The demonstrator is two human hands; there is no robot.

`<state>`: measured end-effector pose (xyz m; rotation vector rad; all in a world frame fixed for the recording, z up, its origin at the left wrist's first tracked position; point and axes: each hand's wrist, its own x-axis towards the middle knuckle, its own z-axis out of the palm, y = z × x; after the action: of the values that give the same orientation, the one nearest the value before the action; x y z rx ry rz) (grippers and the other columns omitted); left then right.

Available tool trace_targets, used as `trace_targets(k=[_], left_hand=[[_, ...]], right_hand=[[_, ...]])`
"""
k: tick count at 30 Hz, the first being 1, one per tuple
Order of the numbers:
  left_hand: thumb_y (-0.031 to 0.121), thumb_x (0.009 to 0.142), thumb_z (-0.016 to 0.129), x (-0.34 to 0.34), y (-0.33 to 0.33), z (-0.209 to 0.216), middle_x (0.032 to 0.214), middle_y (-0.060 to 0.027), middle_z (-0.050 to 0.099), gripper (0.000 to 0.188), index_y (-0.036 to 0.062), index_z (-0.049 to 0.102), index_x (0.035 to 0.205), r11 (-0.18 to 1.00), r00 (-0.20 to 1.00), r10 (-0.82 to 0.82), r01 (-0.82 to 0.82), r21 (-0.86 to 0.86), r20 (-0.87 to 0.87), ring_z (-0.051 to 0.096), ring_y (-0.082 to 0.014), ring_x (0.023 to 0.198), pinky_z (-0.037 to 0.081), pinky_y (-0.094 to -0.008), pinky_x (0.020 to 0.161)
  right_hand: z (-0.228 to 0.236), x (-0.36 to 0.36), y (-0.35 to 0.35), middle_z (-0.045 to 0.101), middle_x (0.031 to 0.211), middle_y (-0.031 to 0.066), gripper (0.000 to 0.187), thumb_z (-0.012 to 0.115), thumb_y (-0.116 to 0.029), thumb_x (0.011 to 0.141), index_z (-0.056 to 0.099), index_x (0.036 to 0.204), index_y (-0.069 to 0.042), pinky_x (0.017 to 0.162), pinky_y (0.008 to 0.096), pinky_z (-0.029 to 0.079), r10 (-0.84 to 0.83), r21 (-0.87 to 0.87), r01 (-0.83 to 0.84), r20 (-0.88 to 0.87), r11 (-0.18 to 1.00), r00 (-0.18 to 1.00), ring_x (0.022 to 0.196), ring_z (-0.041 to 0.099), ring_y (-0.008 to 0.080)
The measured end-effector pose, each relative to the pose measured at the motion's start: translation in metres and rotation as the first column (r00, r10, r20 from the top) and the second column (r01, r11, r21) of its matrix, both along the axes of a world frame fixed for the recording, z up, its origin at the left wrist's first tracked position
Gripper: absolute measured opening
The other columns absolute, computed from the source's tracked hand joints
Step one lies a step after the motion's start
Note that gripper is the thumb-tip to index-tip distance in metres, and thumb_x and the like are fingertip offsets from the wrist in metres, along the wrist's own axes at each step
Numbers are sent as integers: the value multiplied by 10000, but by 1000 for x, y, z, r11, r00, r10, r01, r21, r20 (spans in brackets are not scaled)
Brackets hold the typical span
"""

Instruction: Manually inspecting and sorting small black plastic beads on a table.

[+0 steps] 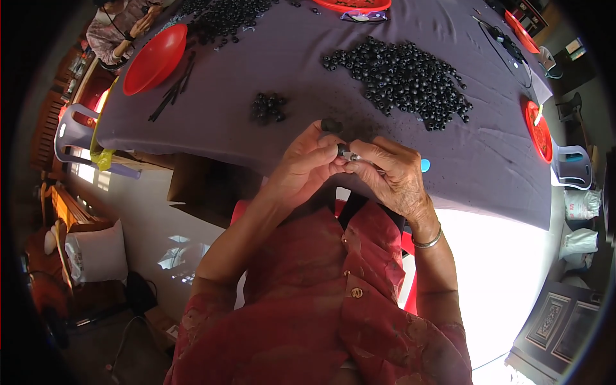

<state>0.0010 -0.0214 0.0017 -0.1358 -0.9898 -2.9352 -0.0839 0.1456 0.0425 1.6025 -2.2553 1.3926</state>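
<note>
My left hand (pixel 300 168) is closed in a pinch on a small dark round piece (pixel 342 150); its fingertips are blackened. My right hand (pixel 396 174) meets it above the table's near edge, its fingers wrapped round a small tool. The tool's blue handle end (pixel 425 165) sticks out beside the palm, and a short shiny metal part (pixel 351 156) touches the dark piece. Most of the tool is hidden in my fingers. Just beyond my left hand lies a small heap of black round pieces (pixel 268 108). A larger heap of similar pieces (pixel 407 80) spreads to the far right.
Grey-purple cloth (pixel 218 122) covers the table. A red basin (pixel 155 59), thin dark sticks (pixel 173 93) and another black heap (pixel 221 19) lie at left. Red trays (pixel 539 133) and a cable (pixel 507 45) are at right. A co-worker (pixel 119 29) sits far left.
</note>
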Motion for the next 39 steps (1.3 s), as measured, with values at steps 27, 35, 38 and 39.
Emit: trace_targets(k=[27, 35, 38, 39], left_hand=[[40, 874, 575, 2, 0, -8, 881, -36, 582, 373, 75, 447, 1222, 989, 974, -146, 150, -13, 176, 565, -120, 764, 493, -280, 677], [37, 768, 692, -9, -41, -16, 772, -61, 605, 252, 3, 582, 991, 257, 817, 561, -324, -910, -133, 563, -145, 644, 473, -286, 616], [35, 728, 698, -14, -56, -25, 811, -130, 624, 237, -26, 602, 936, -61, 646, 681, -420, -906, -345, 606, -228, 657, 476, -322, 623], [30, 727, 696, -14, -59, -26, 814, -128, 628, 254, -15, 604, 959, -205, 623, 669, -371, -906, -406, 614, -235, 675, 478, -320, 631]], right_hand=[[-3, 10, -10, 631, 730, 94, 68, 673, -65, 813, 642, 797, -7, 532, 334, 487, -178, 31, 179, 365, 983, 914, 604, 642, 207], [-29, -67, 6, 633, 758, 144, 206, 719, -222, 748, 637, 800, -40, 641, 426, 475, -586, 297, 590, -114, 751, 803, 732, 619, 355], [-29, -81, -4, 641, 775, 140, 242, 734, -244, 730, 639, 821, -40, 651, 429, 481, -536, 335, 561, -171, 757, 827, 744, 619, 363], [-29, -84, -8, 645, 781, 138, 252, 741, -249, 722, 640, 819, -39, 652, 429, 484, -529, 348, 564, -200, 748, 825, 740, 619, 365]])
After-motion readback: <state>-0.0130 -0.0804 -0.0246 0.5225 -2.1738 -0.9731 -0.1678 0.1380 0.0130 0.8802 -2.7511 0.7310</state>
